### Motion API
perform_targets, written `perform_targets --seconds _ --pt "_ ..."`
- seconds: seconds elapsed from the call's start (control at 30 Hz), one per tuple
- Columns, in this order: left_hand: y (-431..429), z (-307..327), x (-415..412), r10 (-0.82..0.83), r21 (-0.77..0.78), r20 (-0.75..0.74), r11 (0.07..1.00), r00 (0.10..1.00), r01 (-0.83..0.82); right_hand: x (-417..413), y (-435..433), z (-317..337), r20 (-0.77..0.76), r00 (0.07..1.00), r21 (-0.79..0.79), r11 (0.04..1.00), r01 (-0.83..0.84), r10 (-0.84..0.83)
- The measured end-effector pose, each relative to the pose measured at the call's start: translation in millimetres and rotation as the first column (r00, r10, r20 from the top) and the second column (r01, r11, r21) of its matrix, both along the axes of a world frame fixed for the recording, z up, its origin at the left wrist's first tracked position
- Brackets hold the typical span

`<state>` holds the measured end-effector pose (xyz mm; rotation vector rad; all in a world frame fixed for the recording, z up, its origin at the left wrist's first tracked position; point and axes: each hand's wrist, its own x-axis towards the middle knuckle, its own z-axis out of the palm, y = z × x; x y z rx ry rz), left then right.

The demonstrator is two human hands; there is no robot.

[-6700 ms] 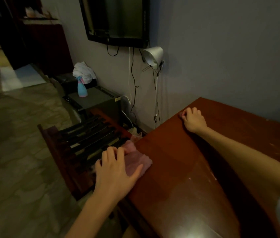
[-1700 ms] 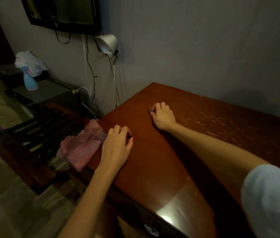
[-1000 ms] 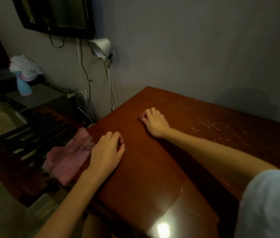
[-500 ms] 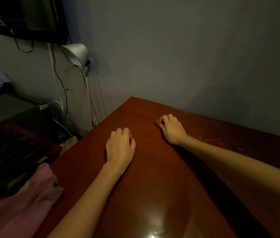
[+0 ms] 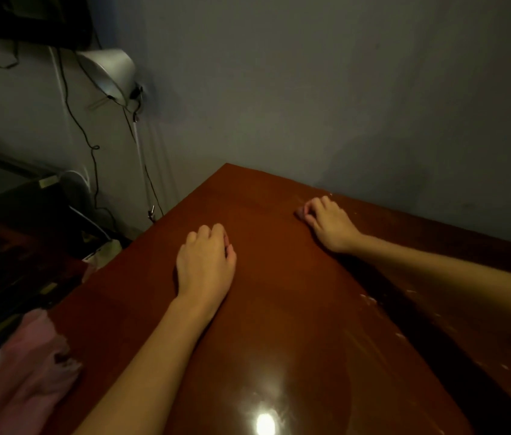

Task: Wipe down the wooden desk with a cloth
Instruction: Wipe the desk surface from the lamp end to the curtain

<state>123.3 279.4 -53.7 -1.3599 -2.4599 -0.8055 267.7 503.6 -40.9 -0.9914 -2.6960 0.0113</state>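
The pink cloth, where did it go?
The pink cloth hangs off the desk's left edge at the bottom-left of the head view, left of the left hand.

No readable text, label or number shows anywhere; the dim light may hide small print.

The desk [image 5: 295, 309] is a glossy reddish-brown, scuffed with pale scratches along its right side and carrying a bright white glare spot near its front edge. Off its left edge hangs a pink cloth [image 5: 19, 375]. The wall [image 5: 342, 89] looks dull grey-blue, though the light is dim.
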Motion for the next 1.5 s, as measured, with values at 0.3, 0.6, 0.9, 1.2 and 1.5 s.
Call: perform_targets --seconds 0.3,0.6,0.9,1.2,1.5 --pt "-1.5 4.0 0.2 0.005 -0.020 0.024 1.000 1.000 -0.004 -97.8 -43.8 -5.7 -0.088 0.992 -0.038 0.995 -0.097 0.094" --pt "1.7 0.0 -0.2 0.006 -0.012 0.020 1.000 1.000 -0.006 -12.6 32.6 -3.4 -0.062 0.996 -0.030 0.998 0.061 -0.063" --pt "0.6 3.5 0.1 0.004 -0.039 0.038 0.999 0.999 -0.003 -124.5 35.0 -3.5 -0.112 0.981 -0.085 0.985 0.151 -0.160" --pt "1.0 0.2 -0.6 0.001 -0.023 0.035 1.000 0.999 0.000 -11.9 48.3 -7.3 -0.117 0.992 -0.042 0.998 0.047 -0.052" --pt "2.6 1.2 -0.1 0.003 -0.034 0.038 0.999 0.999 -0.002 -112.2 86.0 -3.4 -0.087 0.949 -0.068 0.952 0.298 -0.303"
